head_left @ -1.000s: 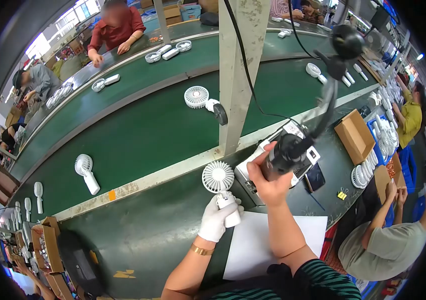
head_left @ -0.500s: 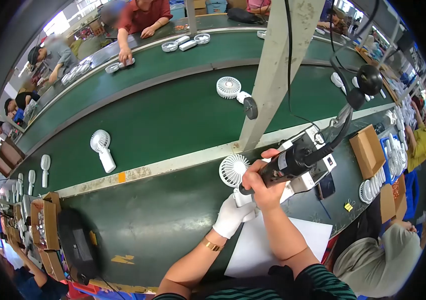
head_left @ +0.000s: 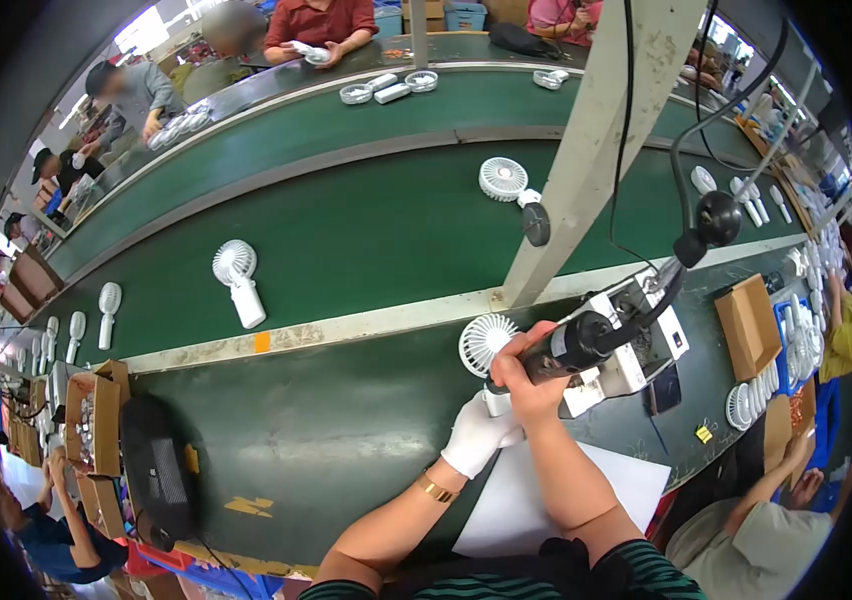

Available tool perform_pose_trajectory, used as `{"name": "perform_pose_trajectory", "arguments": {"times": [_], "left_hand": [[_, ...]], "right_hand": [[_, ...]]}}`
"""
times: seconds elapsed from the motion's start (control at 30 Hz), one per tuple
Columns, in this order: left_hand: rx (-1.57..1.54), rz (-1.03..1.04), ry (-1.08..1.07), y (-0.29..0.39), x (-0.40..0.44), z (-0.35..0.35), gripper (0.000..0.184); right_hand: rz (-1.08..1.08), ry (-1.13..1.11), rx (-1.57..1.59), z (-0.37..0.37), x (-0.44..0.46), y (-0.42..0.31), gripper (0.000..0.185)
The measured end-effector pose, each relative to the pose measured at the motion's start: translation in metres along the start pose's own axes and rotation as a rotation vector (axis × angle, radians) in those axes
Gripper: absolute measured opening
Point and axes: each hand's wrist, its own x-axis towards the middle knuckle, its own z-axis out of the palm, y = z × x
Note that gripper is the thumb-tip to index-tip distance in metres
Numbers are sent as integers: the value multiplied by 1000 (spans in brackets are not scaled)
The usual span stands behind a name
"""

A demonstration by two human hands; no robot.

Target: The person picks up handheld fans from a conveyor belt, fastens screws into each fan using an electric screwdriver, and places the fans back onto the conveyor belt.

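Note:
My left hand (head_left: 476, 440), in a white glove, is closed on the handle of a white handheld fan (head_left: 487, 344). The fan's round slatted head points away from me. Wrapped around a black corded electric screwdriver (head_left: 564, 348) is my bare right hand (head_left: 530, 388), just above the fan's handle. The screwdriver's tip is hidden by my fingers, so I cannot tell whether it touches the fan. Below both hands lies a white sheet (head_left: 586, 490) on the dark bench (head_left: 346, 420).
Fans, including one white fan (head_left: 237, 283), lie on the green conveyor (head_left: 366, 240). A metal post (head_left: 586, 150) rises beyond my hands. Right of them are a white fixture (head_left: 626, 365), a phone (head_left: 664, 390) and a cardboard box (head_left: 749, 325). A black case (head_left: 156, 470) stands left.
The view has shifted, so the scene sits further right. Both my hands keep their grip on the fan and screwdriver. Across the belt, a person in red has lifted a fan off it.

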Motion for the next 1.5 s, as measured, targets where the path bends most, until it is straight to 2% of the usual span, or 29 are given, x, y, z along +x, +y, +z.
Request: {"name": "perform_pose_trajectory", "arguments": {"times": [0.07, 0.1, 0.13, 0.17, 0.23, 0.27, 0.3, 0.37, 0.4, 0.5, 0.53, 0.57, 0.6, 0.63, 0.7, 0.77, 0.8, 0.83, 0.87, 0.9, 0.93, 0.97, 1.03, 1.17, 1.23, 1.3, 1.5], "left_hand": [[-88, -7, -39, -3, 3, -1, 21], [-132, -9, -58, -3, 3, -2, 20], [-186, -42, -103, -3, 3, -3, 32], [-207, 0, -79, 0, -1, 0, 34], [-260, 103, -40, 5, -3, 8, 38], [-226, 133, 27, 7, 2, 2, 43], [-181, 148, -2, 24, 8, -9, 47], [263, 372, 82, 71, 27, -26, 55], [456, 460, 256, 91, 37, -41, 56], [1045, 706, 773, 140, 77, -117, 67], [1156, 777, 1051, 157, 80, -141, 63], [1216, 534, 1170, 187, 69, -159, 56], [1483, 832, 1445, 175, 93, -192, 51], [1344, 378, 1558, 198, 60, -202, 55], [1326, 17, 1543, 193, 69, -253, 46], [960, -58, 1153, 208, 56, -249, 39], [963, 241, 1137, 194, 64, -253, 23], [693, 441, 879, 169, 72, -253, 23], [429, 492, 576, 163, 60, -213, 32], [233, 609, 410, 144, 57, -180, 22], [161, 633, 296, 125, 49, -148, 16], [-111, 494, 70, 110, 39, -120, 12], [-36, 412, 115, 78, 17, -62, 14], [-365, 50, -23, 19, 9, -14, 17], [-372, 22, -23, 8, 11, -7, 19], [-378, 15, -20, 10, 9, -4, 19], [-365, 21, -25, 9, 9, -4, 17]], "right_hand": [[35, 4, 49, -1, 0, -1, 52], [23, 37, -22, 1, 0, -4, 50], [9, 70, -92, 4, 0, -9, 49], [-8, 102, -162, 9, 3, -16, 47], [-289, 48, -332, -3, 11, -39, 48], [-397, 43, -386, -6, 15, -54, 49], [-404, 67, -414, -8, 17, -63, 49], [-389, 107, -502, -14, 21, -75, 48], [-249, 162, -408, -12, 20, -76, 57], [-170, 191, -464, -16, 23, -62, 52], [-164, 208, -471, -14, 24, -62, 50], [-150, 204, -439, -13, 24, -61, 51], [-138, 203, -409, -12, 24, -61, 52], [-127, 203, -379, -12, 24, -61, 52], [-65, 196, -424, -12, 25, -67, 50], [-47, 187, -440, -11, 24, -68, 47], [-46, 220, -349, -3, 25, -71, 41], [-65, 203, -372, -5, 23, -70, 41], [-87, 182, -397, -10, 22, -69, 40], [-109, 157, -423, -13, 22, -66, 39], [-123, 173, -406, -14, 21, -63, 39], [-105, 174, -394, -15, 20, -64, 39], [-72, 176, -369, -12, 21, -65, 40], [-72, 50, -97, -11, 24, -59, 48], [-91, 29, -35, -12, 26, -49, 62], [-89, 10, 0, -12, 26, -45, 69], [-82, -6, 15, -11, 25, -37, 69]]}}
